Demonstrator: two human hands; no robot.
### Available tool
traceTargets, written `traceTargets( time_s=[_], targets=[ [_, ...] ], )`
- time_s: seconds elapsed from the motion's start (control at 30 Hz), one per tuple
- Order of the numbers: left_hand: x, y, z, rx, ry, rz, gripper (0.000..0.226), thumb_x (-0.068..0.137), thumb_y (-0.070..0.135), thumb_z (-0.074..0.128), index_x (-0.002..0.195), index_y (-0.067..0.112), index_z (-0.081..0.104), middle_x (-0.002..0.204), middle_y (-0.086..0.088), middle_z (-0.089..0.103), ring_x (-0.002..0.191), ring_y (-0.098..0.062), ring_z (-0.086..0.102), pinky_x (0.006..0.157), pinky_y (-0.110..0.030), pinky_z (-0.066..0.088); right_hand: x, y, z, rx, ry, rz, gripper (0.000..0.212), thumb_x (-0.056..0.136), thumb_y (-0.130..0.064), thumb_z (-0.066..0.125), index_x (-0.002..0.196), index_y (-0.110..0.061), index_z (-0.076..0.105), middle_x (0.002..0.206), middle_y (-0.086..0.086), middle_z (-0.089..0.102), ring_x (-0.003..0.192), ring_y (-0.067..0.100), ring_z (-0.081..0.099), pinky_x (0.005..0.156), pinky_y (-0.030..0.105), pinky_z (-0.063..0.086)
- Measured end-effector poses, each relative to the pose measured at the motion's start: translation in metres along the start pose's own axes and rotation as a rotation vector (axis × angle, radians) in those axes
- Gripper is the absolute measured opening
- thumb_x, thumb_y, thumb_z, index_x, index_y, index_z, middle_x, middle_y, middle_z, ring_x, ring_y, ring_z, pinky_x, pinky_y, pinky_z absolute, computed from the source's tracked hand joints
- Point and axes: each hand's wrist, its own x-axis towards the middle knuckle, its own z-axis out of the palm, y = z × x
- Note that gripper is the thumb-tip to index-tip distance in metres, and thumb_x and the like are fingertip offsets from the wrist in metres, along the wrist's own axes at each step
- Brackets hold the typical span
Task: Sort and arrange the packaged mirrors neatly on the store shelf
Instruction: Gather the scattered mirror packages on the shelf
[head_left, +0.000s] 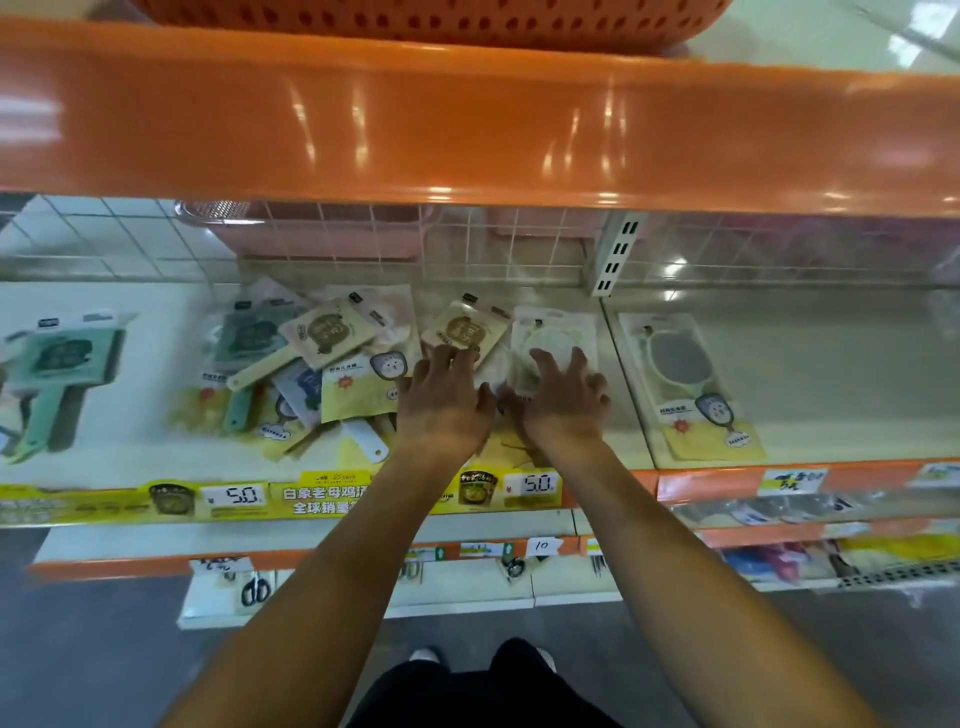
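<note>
Packaged mirrors are lying in a loose heap (322, 374) on the white shelf (571, 447), overlapping at odd angles just left of the person's hands. A white round-mirror pack (558, 332) is sitting at the heap's right edge, and the right hand (563, 400) is resting on it with fingers spread and slightly bent; whether it is gripping or only pressing, cannot tell. The left hand (444, 400) is lying beside it, thumbs nearly touching, fingertips reaching onto a beige square-mirror pack (465, 327) tilted in the heap. Right of the heap, beyond a clear divider (626, 384), a single oval-mirror pack (691, 384) is lying flat and straight. Well left of the heap, green square-mirror packs (62, 374) are lying together. In front of the heap, a yellow price strip (322, 499) is running along the shelf edge. Above the heap, an orange shelf front (467, 135) is overhanging, with a wire grid (467, 244) standing behind.
</note>
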Motion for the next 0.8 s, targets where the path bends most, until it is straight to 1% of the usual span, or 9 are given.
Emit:
traceTargets(
  time_s=[0.13,0.27,0.3,0.33,0.4,0.47,0.6,0.7,0.8],
  targets=[
    [0.001,-0.001,-0.001,0.008,-0.007,-0.007,0.043,0.089,0.034,0.053,0.129,0.018,0.051,0.128,-0.008,0.050,0.115,-0.033,0.050,0.093,-0.044,0.042,0.003,-0.003,-0.001,0.000,-0.048,0.019,0.063,0.083,-0.066,0.055,0.139,-0.042,0.034,0.155,0.006,0.017,0.130,0.044,0.026,0.101,0.047,0.029],
    [0.001,-0.002,-0.003,0.009,0.004,-0.005,0.041,0.090,0.033,0.053,0.127,0.017,0.052,0.128,-0.008,0.050,0.116,-0.033,0.049,0.092,-0.043,0.040,0.006,-0.002,-0.003,-0.012,-0.065,0.072,0.072,0.076,-0.074,0.058,0.137,-0.046,0.034,0.158,0.009,0.007,0.128,0.046,0.027,0.100,0.049,0.030],
    [0.001,-0.002,-0.003,0.005,0.002,-0.005,0.041,0.090,0.033,0.054,0.127,0.018,0.052,0.128,-0.008,0.050,0.116,-0.033,0.049,0.092,-0.043,0.040,0.006,-0.001,-0.004,-0.019,-0.079,0.078,0.071,0.076,-0.074,0.058,0.137,-0.046,0.035,0.157,0.010,0.009,0.128,0.046,0.027,0.101,0.049,0.031],
    [0.001,-0.002,-0.003,0.000,-0.005,-0.005,0.041,0.090,0.033,0.053,0.127,0.018,0.052,0.128,-0.008,0.050,0.116,-0.033,0.049,0.093,-0.043,0.040,0.006,-0.001,-0.005,-0.024,-0.089,0.078,0.068,0.077,-0.074,0.057,0.135,-0.046,0.036,0.155,0.011,0.014,0.128,0.046,0.027,0.101,0.049,0.032],
    [0.002,0.000,-0.003,-0.014,-0.023,-0.007,0.042,0.090,0.033,0.053,0.129,0.018,0.051,0.130,-0.007,0.049,0.117,-0.033,0.049,0.095,-0.044,0.040,0.007,0.000,-0.007,-0.024,-0.088,0.069,0.059,0.080,-0.071,0.055,0.131,-0.044,0.042,0.146,0.009,0.028,0.124,0.044,0.030,0.098,0.049,0.034],
    [0.002,0.003,-0.003,-0.021,-0.033,-0.002,0.042,0.091,0.033,0.052,0.129,0.018,0.051,0.131,-0.007,0.049,0.118,-0.032,0.048,0.097,-0.044,0.040,0.007,0.001,-0.009,-0.013,-0.081,0.067,0.050,0.084,-0.067,0.055,0.127,-0.043,0.046,0.138,0.006,0.035,0.122,0.042,0.032,0.097,0.047,0.034],
    [0.002,0.003,-0.002,-0.020,-0.041,0.015,0.041,0.090,0.034,0.053,0.128,0.017,0.052,0.129,-0.007,0.049,0.117,-0.032,0.049,0.096,-0.044,0.040,0.005,-0.002,-0.011,0.011,-0.066,0.058,0.043,0.087,-0.057,0.058,0.127,-0.044,0.046,0.134,0.003,0.038,0.121,0.039,0.033,0.092,0.045,0.034],
    [0.002,0.001,-0.002,-0.018,-0.039,0.028,0.039,0.089,0.034,0.053,0.124,0.017,0.054,0.127,-0.007,0.050,0.117,-0.032,0.050,0.095,-0.044,0.041,0.001,-0.006,-0.009,0.075,-0.040,0.018,0.043,0.089,-0.047,0.061,0.129,-0.043,0.047,0.137,0.001,0.037,0.121,0.036,0.031,0.088,0.041,0.032],
    [0.003,0.000,-0.003,-0.011,-0.036,0.040,0.038,0.089,0.034,0.053,0.123,0.017,0.054,0.128,-0.007,0.050,0.118,-0.032,0.049,0.096,-0.044,0.040,-0.002,-0.004,-0.005,0.107,0.022,0.001,0.037,0.089,-0.040,0.061,0.126,-0.041,0.054,0.140,-0.003,0.038,0.122,0.034,0.031,0.088,0.040,0.033]
  ],
)
